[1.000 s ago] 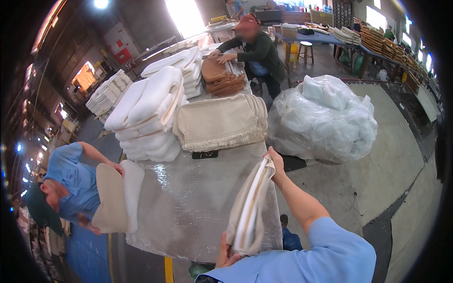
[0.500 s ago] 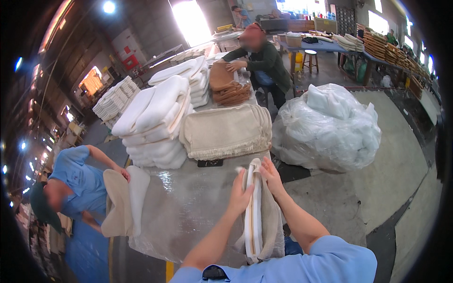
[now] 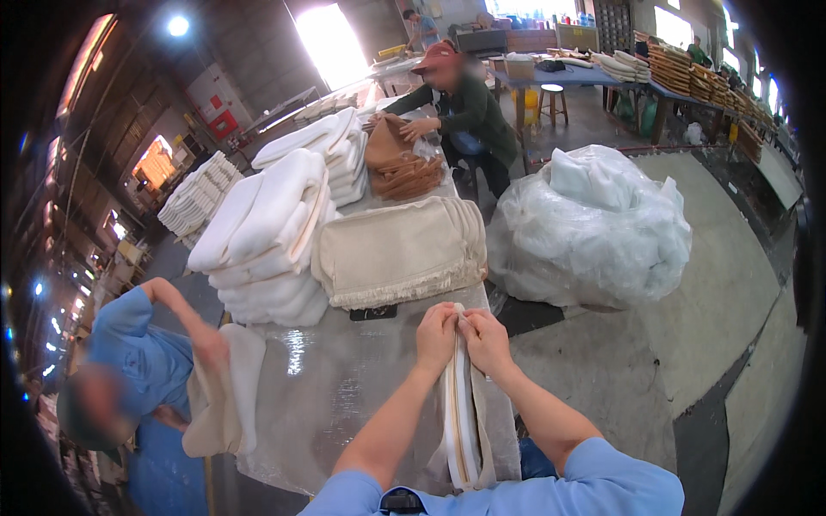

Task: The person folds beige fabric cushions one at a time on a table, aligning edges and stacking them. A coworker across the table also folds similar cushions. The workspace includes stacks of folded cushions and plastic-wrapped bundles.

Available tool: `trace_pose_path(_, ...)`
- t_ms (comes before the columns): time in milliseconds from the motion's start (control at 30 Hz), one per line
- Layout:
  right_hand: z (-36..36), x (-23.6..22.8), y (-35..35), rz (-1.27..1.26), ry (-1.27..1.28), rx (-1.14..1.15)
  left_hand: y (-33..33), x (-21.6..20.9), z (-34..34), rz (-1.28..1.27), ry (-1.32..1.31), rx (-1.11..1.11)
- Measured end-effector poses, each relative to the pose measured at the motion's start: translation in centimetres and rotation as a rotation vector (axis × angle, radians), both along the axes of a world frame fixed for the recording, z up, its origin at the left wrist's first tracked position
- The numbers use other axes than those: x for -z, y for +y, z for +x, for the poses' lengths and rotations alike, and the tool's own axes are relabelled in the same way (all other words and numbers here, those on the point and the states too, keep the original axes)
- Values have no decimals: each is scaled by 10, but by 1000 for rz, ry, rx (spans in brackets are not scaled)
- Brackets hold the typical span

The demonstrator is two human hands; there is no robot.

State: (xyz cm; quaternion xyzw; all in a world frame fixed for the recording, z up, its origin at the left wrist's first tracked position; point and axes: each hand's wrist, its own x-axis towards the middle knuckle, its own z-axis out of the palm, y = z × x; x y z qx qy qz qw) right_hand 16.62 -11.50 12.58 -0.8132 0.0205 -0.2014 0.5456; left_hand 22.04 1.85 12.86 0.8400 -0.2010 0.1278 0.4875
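A beige fabric cover (image 3: 483,421) lies lengthwise along the table's right edge in front of me. Down its middle runs a zipper (image 3: 459,413) with white tape and gold-coloured teeth. At the cover's far end, my left hand (image 3: 437,340) and my right hand (image 3: 486,342) are close together, fingers closed in a pinch on either side of the zipper's end. My fingers hide that tip. Just beyond them is a folded stack of beige covers (image 3: 400,249) with frayed edges, and a flat dark object (image 3: 373,313) shows at its near edge.
White padded pieces (image 3: 267,211) are piled left of the beige stack on the plastic-covered table (image 3: 335,387). A big clear plastic bag (image 3: 594,228) stands on the right. A co-worker at left handles a beige cover (image 3: 206,404); another, beyond, handles brown covers (image 3: 391,163).
My hands have come together at the cover's far end, and their spread fingers have closed into a pinch there. The far co-worker has lifted a brown piece; the left one's arm has moved.
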Motion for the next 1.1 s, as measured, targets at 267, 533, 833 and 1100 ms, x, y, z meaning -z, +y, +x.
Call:
trace_pose_path(267, -11, -2, 5, -71, -88, -117, 8, 8, -11, -11, -103, -40)
trace_pose_path(533, 3, 14, -10, 175, 52, -371, 22, 7, -17, -76, -154, -85)
trace_pose_path(833, 68, 50, 6, 773, 305, -527, 18, 5, -18, -66, -160, -98)
trace_pose_path(1100, 61, 49, 6, 794, 312, -529, 18, 13, -20, -83, -138, -81)
